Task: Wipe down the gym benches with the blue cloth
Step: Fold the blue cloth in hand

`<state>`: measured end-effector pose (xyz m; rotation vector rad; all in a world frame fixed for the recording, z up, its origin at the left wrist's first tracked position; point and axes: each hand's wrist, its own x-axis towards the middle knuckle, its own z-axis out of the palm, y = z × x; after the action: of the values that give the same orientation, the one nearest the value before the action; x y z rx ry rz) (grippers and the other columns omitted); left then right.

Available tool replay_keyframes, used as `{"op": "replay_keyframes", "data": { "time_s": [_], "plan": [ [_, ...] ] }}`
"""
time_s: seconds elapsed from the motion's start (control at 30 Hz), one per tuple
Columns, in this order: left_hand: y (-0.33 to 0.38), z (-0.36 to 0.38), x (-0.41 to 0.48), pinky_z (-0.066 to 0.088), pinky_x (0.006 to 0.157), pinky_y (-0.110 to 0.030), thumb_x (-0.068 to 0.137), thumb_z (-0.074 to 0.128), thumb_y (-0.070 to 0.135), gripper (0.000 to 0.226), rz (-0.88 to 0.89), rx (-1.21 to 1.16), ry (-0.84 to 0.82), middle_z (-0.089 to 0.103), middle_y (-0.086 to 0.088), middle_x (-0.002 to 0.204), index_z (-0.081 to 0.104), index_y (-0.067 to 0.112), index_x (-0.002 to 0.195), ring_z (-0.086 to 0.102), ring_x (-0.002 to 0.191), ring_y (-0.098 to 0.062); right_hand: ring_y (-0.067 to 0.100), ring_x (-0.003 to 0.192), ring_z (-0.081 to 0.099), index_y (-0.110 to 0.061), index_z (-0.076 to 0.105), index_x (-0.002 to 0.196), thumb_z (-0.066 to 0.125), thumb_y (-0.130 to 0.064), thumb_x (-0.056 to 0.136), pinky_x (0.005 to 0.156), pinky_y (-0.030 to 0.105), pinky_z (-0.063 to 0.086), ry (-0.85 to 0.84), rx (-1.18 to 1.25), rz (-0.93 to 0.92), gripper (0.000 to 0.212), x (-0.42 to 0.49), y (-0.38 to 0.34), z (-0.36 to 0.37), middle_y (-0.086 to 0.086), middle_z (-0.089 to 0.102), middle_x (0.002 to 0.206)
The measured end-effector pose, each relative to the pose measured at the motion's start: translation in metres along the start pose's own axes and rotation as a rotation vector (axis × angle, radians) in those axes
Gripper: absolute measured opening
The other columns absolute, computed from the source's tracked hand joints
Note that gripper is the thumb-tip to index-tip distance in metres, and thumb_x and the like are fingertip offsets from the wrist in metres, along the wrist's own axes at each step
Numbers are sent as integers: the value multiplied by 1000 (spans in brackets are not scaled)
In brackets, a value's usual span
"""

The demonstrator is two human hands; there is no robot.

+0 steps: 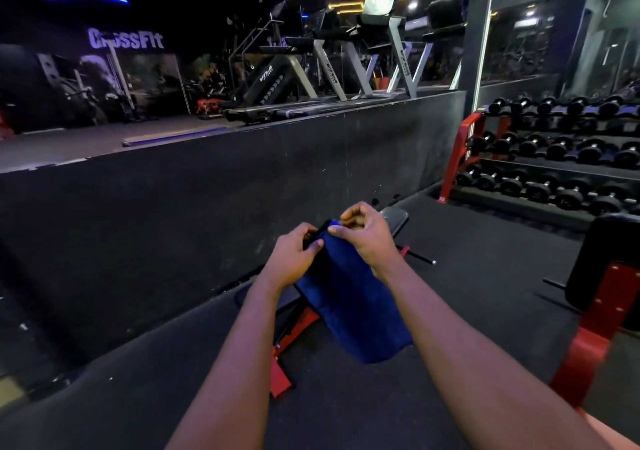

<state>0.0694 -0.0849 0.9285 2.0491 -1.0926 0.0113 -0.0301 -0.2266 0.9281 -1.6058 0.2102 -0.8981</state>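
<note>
Both hands hold the blue cloth (349,304) up at its top edge, in the near middle of the scene. The left hand (294,254) has its grip pinched on the left corner and the right hand (367,233) grasps the right corner with curled fingers. The cloth hangs down in front of a black bench (394,216) with a red frame (301,325), hiding most of its padded surface. A second bench (602,262) stands near on the right. Farther right is a dumbbell rack (554,152). A dark raised platform (207,200) runs across behind, with treadmills (329,79) on it.
</note>
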Motion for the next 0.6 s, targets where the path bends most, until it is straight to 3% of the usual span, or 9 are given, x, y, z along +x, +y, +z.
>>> {"op": "replay_keyframes", "data": {
  "time_s": [0.13, 0.23, 0.33, 0.4, 0.5, 0.6],
  "plan": [
    [13, 6, 2, 37, 52, -14, 93, 55, 8, 4, -3, -19, 39, 58, -2, 74, 56, 13, 94, 53, 65, -15, 13, 84, 62, -5, 56, 107, 81, -2, 77, 78, 23, 53, -58, 47, 177, 39, -10, 12, -16, 7, 65, 95],
    [22, 9, 6, 32, 54, -24, 91, 46, 0, 14, -50, -52, 62, 54, -4, 70, 49, 14, 91, 49, 63, -16, 17, 79, 65, -7, 65, 94, 74, -3, 83, 68, 25, 55, -227, -26, 273, 15, -19, 22, -22, 9, 69, 90],
    [21, 11, 11, 41, 66, -31, 94, 52, 18, 2, -33, -50, 73, 63, -4, 81, 53, 20, 93, 57, 73, -19, 14, 76, 66, -8, 68, 90, 70, -5, 88, 67, 25, 53, -235, -18, 237, 4, -20, 28, -21, 7, 71, 86],
    [19, 10, 13, 49, 66, -36, 95, 55, 35, 13, 19, 22, 113, 65, -1, 77, 55, 23, 89, 60, 71, -19, 13, 78, 66, -4, 69, 97, 69, -7, 90, 68, 24, 53, -195, -25, 202, 8, -20, 26, -18, 6, 71, 88],
    [23, 3, 14, 50, 60, -42, 95, 55, 34, 16, 100, 37, 256, 59, -2, 67, 48, 25, 84, 57, 64, -26, 11, 77, 67, -6, 70, 99, 70, -8, 89, 68, 23, 55, -168, -37, 202, 10, -20, 24, -15, 5, 72, 90],
    [21, -11, 14, 49, 60, -44, 98, 52, 31, 15, 116, 4, 482, 59, -7, 68, 46, 22, 87, 58, 65, -33, 14, 77, 65, -19, 72, 86, 76, -14, 85, 73, 32, 53, -192, -245, 218, 7, -17, 35, -26, 3, 73, 86]
  ]
}}
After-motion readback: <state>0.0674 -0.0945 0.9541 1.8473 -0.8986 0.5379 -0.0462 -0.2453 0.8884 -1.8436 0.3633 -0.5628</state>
